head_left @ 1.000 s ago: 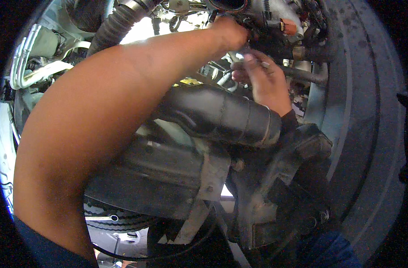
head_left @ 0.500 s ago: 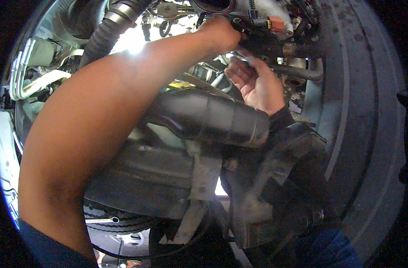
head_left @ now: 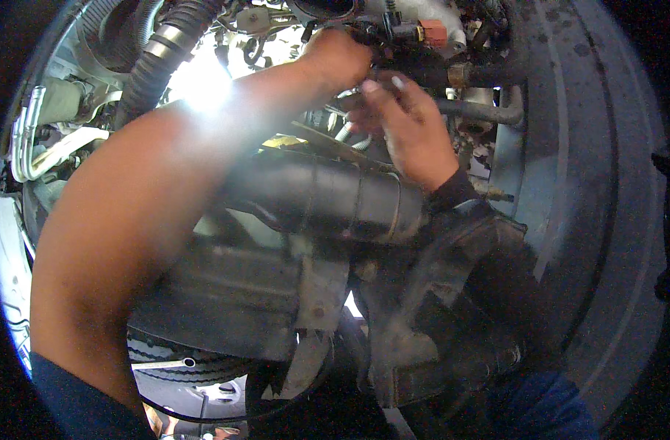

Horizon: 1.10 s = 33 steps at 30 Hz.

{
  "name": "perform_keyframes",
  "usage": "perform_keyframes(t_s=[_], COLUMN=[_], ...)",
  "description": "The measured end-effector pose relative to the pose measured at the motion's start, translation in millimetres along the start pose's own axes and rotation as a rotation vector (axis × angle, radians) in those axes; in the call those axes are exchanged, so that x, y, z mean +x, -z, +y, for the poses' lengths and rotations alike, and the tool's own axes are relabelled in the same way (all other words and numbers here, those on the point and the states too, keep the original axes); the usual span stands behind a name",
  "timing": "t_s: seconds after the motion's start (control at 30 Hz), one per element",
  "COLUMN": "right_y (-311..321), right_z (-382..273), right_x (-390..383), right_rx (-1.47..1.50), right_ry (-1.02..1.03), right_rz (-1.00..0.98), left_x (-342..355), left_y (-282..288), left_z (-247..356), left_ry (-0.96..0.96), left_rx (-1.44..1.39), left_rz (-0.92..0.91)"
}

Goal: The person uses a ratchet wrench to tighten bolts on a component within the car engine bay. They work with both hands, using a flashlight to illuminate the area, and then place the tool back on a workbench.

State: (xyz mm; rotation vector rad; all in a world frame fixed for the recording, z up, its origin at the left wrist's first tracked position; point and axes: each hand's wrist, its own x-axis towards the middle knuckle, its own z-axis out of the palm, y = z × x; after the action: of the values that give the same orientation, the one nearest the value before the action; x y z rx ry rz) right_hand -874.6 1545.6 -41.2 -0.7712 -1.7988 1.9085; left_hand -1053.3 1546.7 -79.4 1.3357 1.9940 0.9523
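Deep in an engine bay, my left hand (head_left: 340, 56) is closed in a fist among dark hoses and fittings; whatever it grips is hidden. My left forearm crosses over the bay from the lower left. Just below and to the right is my right hand (head_left: 417, 132), its thumb and fingers bent but apart, with nothing visible held. Its fingertips are somewhat blurred, close to a dark pipe (head_left: 416, 73). An orange-red connector (head_left: 432, 34) sits above the right hand. Below both hands runs a thick black duct (head_left: 335, 192).
A ribbed black hose with a metal clamp (head_left: 164, 42) rises at the upper left, near bent metal pipes (head_left: 31, 132). A ring-ended wrench (head_left: 166, 364) shows at the lower left by a tyre (head_left: 203, 367). A dark panel (head_left: 592, 183) borders the right side. Bright light glares beside my forearm.
The view has shifted slightly, moving the engine parts left. My right hand has turned, its palm less visible and its thumb now nearer my left fist. My left hand stays closed in place.
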Motion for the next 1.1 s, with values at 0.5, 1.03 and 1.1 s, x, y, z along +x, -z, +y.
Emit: perform_keyframes(t_s=[0.5,1.03,1.1], right_y=[14.0,3.7,8.7], right_z=[31.8,1.1,-1.6], right_x=[1.7,-10.5,-13.7], right_rx=[1.193,-0.356,-0.299], right_ry=[-0.388,0.073,0.136], right_rz=[0.343,0.091,0.159], left_x=[-5.2,-12.1,-13.1], left_y=[15.4,10.7,7.6], left_z=[7.8,-13.4,-13.2], left_ry=[0.19,-0.006,0.097], left_rx=[-0.041,0.076,-0.156], left_rz=[-0.216,-0.176,-0.202])
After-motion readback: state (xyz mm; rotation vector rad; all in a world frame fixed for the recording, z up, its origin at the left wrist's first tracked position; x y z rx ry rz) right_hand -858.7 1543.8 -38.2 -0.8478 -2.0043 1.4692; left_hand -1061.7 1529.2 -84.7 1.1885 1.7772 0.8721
